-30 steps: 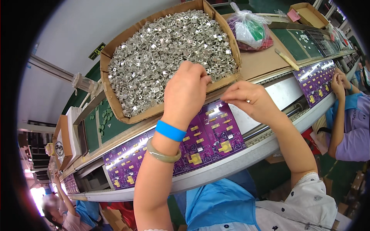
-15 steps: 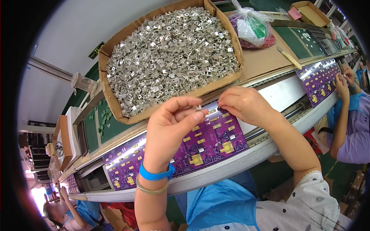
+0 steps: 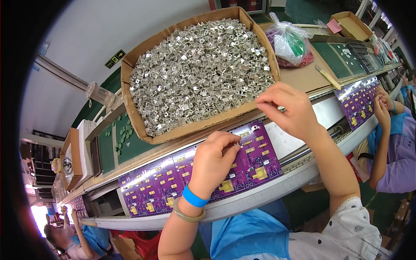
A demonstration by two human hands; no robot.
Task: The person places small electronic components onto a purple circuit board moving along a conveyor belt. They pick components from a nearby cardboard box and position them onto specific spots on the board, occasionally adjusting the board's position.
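Observation:
A long purple circuit board [image 3: 161, 182] lies on the conveyor, dotted with yellow blocks and small parts. My left hand [image 3: 214, 162], with a blue band and a bangle at its wrist, pinches a small metal clip [image 3: 238, 144] at the board's upper edge; fingers mostly hide the clip. Another small metal piece [image 3: 255, 128] stands at the board's upper right corner. Above the board's right end, my right hand [image 3: 292, 110] is raised beside the carton [image 3: 203, 123]. Its fingers are curled together, and what they hold, if anything, cannot be made out. Silvery metal clips [image 3: 199, 69] fill the carton.
A knotted plastic bag [image 3: 288, 43] and a knife with a pale handle [image 3: 328, 77] lie right of the carton. Green discs [image 3: 125, 132] rest at left. Farther right, a co-worker's hands [image 3: 381, 104] are at another purple board [image 3: 357, 102]. Another person [image 3: 80, 236] sits at lower left.
My left hand has moved right and down to the board with its clip. My right hand has let go of a small metal piece at the board's corner and risen to the right.

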